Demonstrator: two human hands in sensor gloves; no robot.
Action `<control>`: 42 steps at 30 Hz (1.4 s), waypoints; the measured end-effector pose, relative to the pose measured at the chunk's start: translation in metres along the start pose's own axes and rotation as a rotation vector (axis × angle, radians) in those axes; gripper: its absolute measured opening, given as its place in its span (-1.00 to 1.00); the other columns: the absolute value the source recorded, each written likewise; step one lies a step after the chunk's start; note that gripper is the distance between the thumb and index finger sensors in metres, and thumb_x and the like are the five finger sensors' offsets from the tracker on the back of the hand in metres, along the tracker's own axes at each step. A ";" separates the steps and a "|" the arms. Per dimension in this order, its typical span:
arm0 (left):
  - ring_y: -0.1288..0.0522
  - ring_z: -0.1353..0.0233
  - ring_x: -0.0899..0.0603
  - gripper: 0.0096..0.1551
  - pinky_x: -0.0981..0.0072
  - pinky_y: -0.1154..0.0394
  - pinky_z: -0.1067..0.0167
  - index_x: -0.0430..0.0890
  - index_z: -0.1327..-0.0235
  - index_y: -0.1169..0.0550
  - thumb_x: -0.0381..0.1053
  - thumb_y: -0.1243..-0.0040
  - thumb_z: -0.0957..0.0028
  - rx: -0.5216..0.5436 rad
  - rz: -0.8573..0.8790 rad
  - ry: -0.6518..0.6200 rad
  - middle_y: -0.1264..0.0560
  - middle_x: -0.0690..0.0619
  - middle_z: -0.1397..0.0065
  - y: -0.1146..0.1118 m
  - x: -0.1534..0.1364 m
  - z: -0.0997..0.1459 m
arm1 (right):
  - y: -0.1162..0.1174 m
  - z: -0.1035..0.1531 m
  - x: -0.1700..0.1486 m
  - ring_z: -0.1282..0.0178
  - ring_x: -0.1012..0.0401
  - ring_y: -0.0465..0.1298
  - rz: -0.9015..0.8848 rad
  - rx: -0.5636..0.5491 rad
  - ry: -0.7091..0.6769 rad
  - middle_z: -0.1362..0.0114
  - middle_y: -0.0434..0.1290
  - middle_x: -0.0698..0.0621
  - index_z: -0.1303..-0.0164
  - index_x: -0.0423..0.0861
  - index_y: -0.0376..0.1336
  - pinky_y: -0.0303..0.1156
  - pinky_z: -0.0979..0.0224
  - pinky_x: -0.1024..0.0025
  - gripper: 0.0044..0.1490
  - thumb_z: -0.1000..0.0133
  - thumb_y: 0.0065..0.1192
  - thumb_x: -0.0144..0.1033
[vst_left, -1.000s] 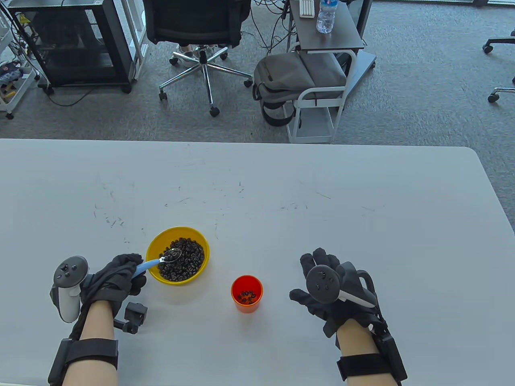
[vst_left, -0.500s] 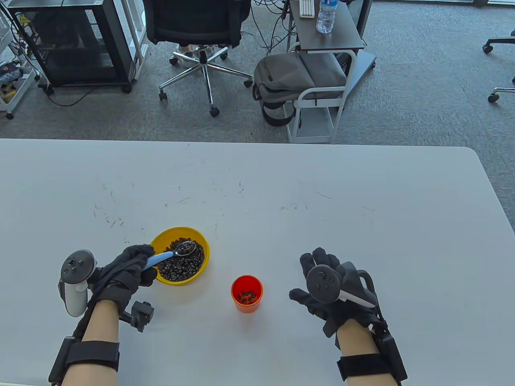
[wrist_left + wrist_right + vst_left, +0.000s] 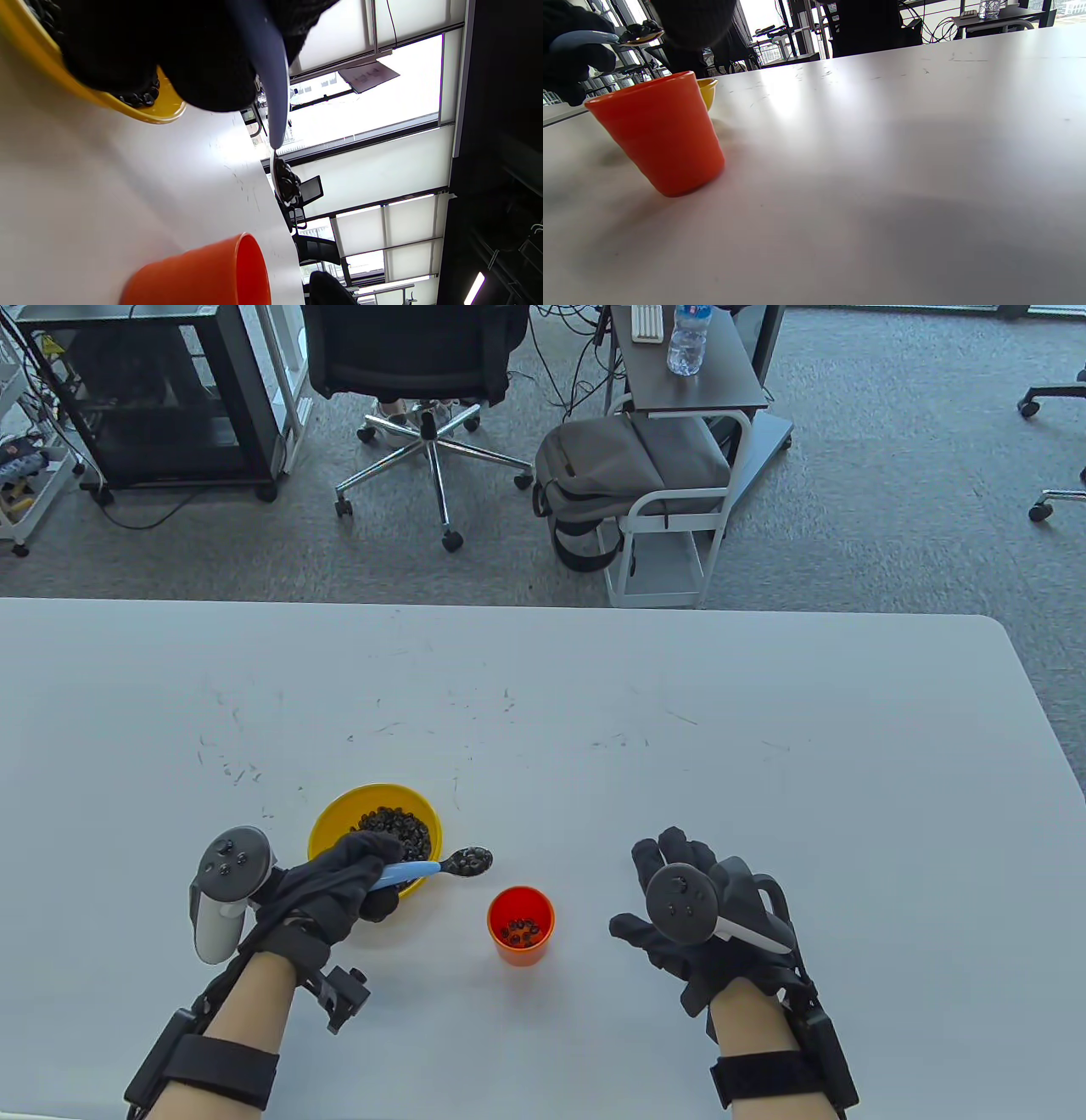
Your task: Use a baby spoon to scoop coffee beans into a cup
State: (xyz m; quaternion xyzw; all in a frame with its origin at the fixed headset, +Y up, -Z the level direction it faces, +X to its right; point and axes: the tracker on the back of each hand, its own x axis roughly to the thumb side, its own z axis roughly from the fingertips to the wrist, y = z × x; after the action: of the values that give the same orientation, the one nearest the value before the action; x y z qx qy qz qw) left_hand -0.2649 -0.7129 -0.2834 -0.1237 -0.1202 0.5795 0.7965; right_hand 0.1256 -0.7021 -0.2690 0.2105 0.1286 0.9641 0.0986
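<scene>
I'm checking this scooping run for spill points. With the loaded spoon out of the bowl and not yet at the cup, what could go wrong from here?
1. The spoon is heaped with beans and hangs over bare table, short of the cup; a wobble could drop some.
2. The cup mouth is narrow, so tipping may scatter beans past the rim.
3. The right hand rests beside the cup, not holding it; a nudge from the spoon could shift or tip it.

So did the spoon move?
Yes. The spoon, full of beans, left the yellow bowl and now hangs nearer the orange cup.
</scene>
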 end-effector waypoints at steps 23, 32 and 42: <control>-0.63 -0.17 -0.30 -0.55 -0.24 -0.55 -0.20 -0.28 -0.40 -0.48 -0.27 -0.05 -0.26 -0.066 -0.233 -0.174 -0.43 -0.38 -0.41 -0.019 0.014 -0.001 | 0.000 0.000 0.000 -0.48 -0.52 -0.07 -0.002 -0.004 -0.006 -0.62 -0.22 -0.56 -0.63 -0.37 -0.22 0.04 -0.40 -0.52 0.13 -0.23 0.05 0.17; -0.62 -0.19 -0.32 -0.55 -0.24 -0.54 -0.21 -0.31 -0.40 -0.49 -0.27 -0.09 -0.25 0.178 -0.296 -0.130 -0.41 -0.40 -0.41 0.026 0.003 0.009 | 0.000 0.000 0.001 -0.48 -0.52 -0.07 -0.003 -0.006 -0.007 -0.62 -0.22 -0.56 -0.63 -0.37 -0.22 0.04 -0.39 -0.52 0.13 -0.23 0.05 0.17; -0.59 -0.25 -0.36 -0.55 -0.27 -0.51 -0.24 -0.30 -0.38 -0.52 -0.29 -0.14 -0.23 0.369 -0.401 0.026 -0.36 -0.42 -0.45 0.063 -0.030 0.019 | -0.001 0.001 0.000 -0.48 -0.52 -0.07 -0.007 -0.010 -0.005 -0.62 -0.22 -0.56 -0.63 -0.37 -0.22 0.04 -0.39 -0.52 0.13 -0.23 0.05 0.17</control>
State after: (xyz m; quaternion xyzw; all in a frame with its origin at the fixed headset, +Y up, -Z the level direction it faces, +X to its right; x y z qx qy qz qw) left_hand -0.3367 -0.7219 -0.2881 0.0425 -0.0245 0.4209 0.9058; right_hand 0.1263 -0.7013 -0.2684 0.2118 0.1244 0.9638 0.1034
